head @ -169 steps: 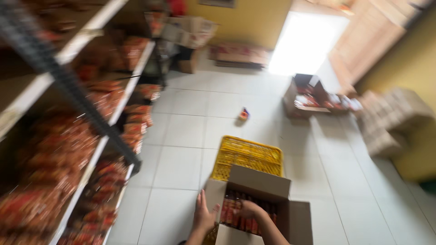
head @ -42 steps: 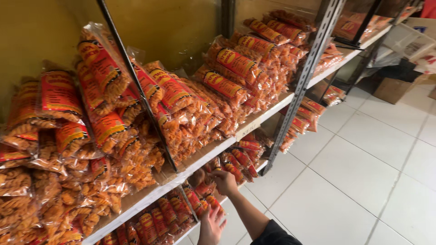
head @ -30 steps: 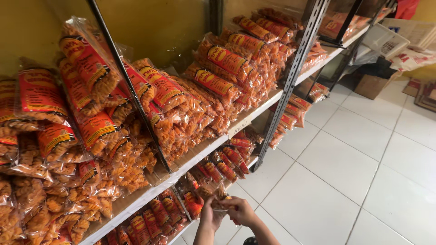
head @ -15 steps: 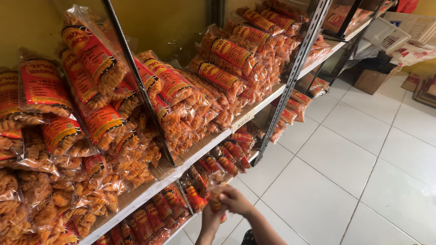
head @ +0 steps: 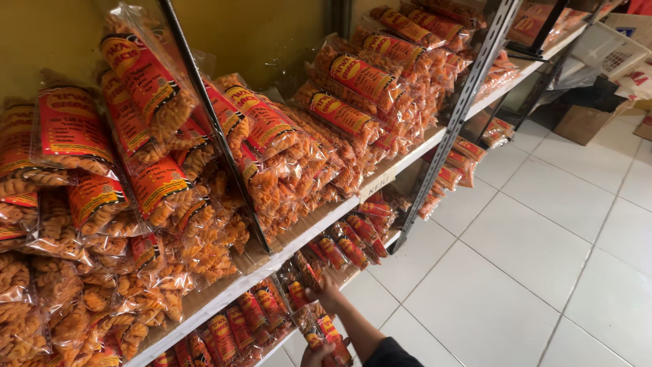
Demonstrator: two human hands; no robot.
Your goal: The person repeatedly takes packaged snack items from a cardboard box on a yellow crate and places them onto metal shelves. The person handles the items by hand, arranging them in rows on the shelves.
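Note:
My right hand (head: 327, 296) reaches out from a dark sleeve to the lower shelf (head: 390, 237) and grips a clear snack packet (head: 305, 270) with a red and yellow label, pressed in among the row there. At the bottom edge, my left hand (head: 316, 355) is only partly in view. It holds a couple of the same narrow snack packets (head: 327, 334) upright just below the right hand. The lower shelf's row of packets (head: 343, 246) runs to the right of my hands.
A metal rack with a black slotted upright (head: 459, 112) carries a middle shelf (head: 309, 228) heaped with large bags of orange twisted snacks (head: 272, 146). White floor tiles (head: 530, 272) spread to the right. Cardboard boxes (head: 578, 122) and a white basket (head: 608, 51) stand far right.
I went from a carton on the floor to the rack. Over the last second my hands stayed at the lower shelf, and the right hand has pushed further in among the packets.

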